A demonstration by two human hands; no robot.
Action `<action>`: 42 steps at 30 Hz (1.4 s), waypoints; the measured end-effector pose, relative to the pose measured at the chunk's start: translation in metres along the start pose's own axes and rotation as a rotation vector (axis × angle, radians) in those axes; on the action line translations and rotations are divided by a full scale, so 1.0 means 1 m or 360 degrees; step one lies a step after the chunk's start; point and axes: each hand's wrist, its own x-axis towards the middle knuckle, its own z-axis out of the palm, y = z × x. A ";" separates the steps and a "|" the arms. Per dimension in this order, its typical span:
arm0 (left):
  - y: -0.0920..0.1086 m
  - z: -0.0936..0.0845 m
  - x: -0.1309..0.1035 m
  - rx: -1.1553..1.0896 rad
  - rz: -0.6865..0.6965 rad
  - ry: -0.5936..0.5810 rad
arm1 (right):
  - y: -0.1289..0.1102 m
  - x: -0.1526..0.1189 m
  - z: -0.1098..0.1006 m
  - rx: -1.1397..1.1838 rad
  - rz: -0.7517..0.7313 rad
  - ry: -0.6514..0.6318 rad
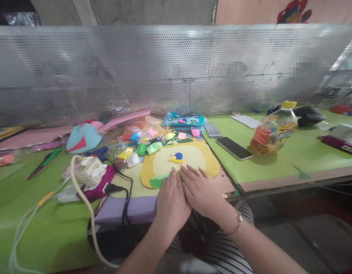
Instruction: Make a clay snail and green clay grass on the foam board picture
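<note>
My left hand [172,196] lies flat, palm down, over the near edge of a yellow paper piece [147,165] with a cream centre. Beside it, my right hand [196,186] is also palm down with its fingers stretched forward, and the two hands touch at their inner sides. Neither holds anything visible; what lies under the palms is hidden. Just beyond the fingertips sits a small snail-like figure [178,156] with a blue shell and yellow body. A green patch [158,181] shows on the paper left of my left hand.
Bagged clay lumps [141,148] lie behind the paper. At left are a power strip [98,182] with cables and a green pen [52,156]. A phone [234,148] and a drink bottle [274,129] stand to the right. A perforated metal screen [164,68] rises behind.
</note>
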 end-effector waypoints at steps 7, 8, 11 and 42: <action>0.002 -0.008 0.004 -0.0017 -0.0041 -0.0127 | 0.001 -0.003 -0.004 -0.0068 -0.0115 -0.0074; 0.003 -0.009 0.005 -0.0020 -0.0054 -0.0145 | 0.000 -0.004 -0.005 -0.0088 -0.0102 -0.0068; 0.004 -0.011 0.006 -0.0028 -0.0077 -0.0167 | -0.001 -0.006 -0.005 -0.0133 -0.0044 -0.0036; 0.008 -0.016 0.010 -0.0056 -0.0067 -0.0130 | 0.017 -0.015 -0.008 -0.0211 0.0004 0.0013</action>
